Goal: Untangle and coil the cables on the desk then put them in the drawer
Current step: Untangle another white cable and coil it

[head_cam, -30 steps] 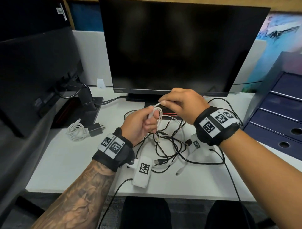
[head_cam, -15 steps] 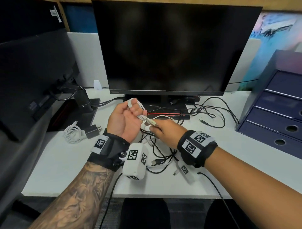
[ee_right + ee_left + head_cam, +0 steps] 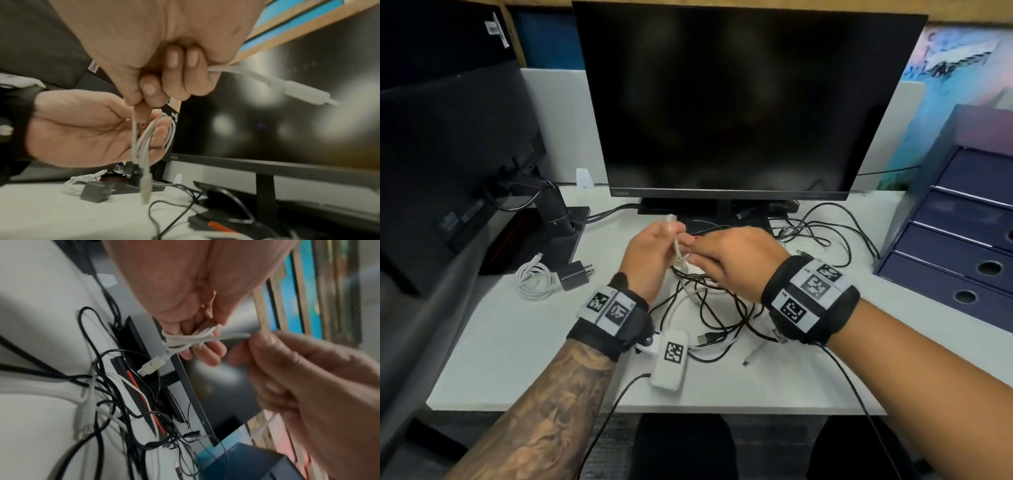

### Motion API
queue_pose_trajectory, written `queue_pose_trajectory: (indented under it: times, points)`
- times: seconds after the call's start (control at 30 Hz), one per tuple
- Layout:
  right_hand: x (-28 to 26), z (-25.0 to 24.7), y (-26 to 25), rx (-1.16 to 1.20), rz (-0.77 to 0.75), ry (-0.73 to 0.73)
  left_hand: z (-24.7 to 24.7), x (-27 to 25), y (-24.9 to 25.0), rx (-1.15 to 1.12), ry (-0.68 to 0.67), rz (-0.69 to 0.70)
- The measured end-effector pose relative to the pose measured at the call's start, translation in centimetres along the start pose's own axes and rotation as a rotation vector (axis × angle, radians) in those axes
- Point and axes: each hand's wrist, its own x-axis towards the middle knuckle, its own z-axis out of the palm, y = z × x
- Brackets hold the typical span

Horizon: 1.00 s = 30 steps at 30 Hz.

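Note:
A thin white cable point(image 3: 675, 241) is looped round the fingers of my left hand point(image 3: 650, 253), above the desk in front of the monitor. The loops point(image 3: 185, 340) hang from those fingers, and a plug point(image 3: 153, 365) dangles below. My right hand point(image 3: 732, 260) is right beside the left and pinches the same cable point(image 3: 134, 128). The cable's other plug point(image 3: 304, 94) sticks out past its curled fingers. Under both hands lies a tangle of black and white cables point(image 3: 715, 308). A dark blue drawer unit point(image 3: 962, 240) stands at the right, drawers closed.
A coiled white cable point(image 3: 534, 279) and a black charger point(image 3: 573, 274) lie at the left of the white desk point(image 3: 517, 359). The monitor point(image 3: 739, 102) and its stand are just behind my hands. More black cables point(image 3: 825, 236) spread at the right, and a second screen point(image 3: 448, 154) stands left.
My right hand has come up from the lower right to meet the left hand, bringing the cable round the left fingers. The left hand has turned and dropped a little.

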Motion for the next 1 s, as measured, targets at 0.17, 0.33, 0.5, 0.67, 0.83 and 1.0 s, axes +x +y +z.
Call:
queue_pose_trajectory:
  times: [0.17, 0.33, 0.5, 0.67, 0.83, 1.0]
  points:
    - [0.0, -2.2, 2.2, -0.070, -0.104, 0.095, 1.3, -1.0, 0.1, 0.264, -0.261, -0.004]
    - [0.0, -2.9, 3.0, 0.078, -0.022, 0.159, 2.6, -1.9, 1.0, -0.005, -0.323, -0.173]
    - [-0.2, -1.6, 3.7, 0.426, 0.177, 0.168, 2.1, -1.7, 1.5, -0.156, -0.381, -0.189]
    - [-0.6, 0.5, 1.9, 0.613, 0.290, 0.121, 1.8, -1.7, 1.1, -0.289, -0.348, -0.238]
    - [-1.1, 0.7, 1.2, 0.649, 0.246, 0.030, 1.8, -2.0, 1.6, -0.423, -0.280, -0.313]
    - [-1.2, -0.3, 1.6, 0.644, 0.262, -0.043, 1.8, -2.2, 1.4, -0.429, -0.319, -0.366]
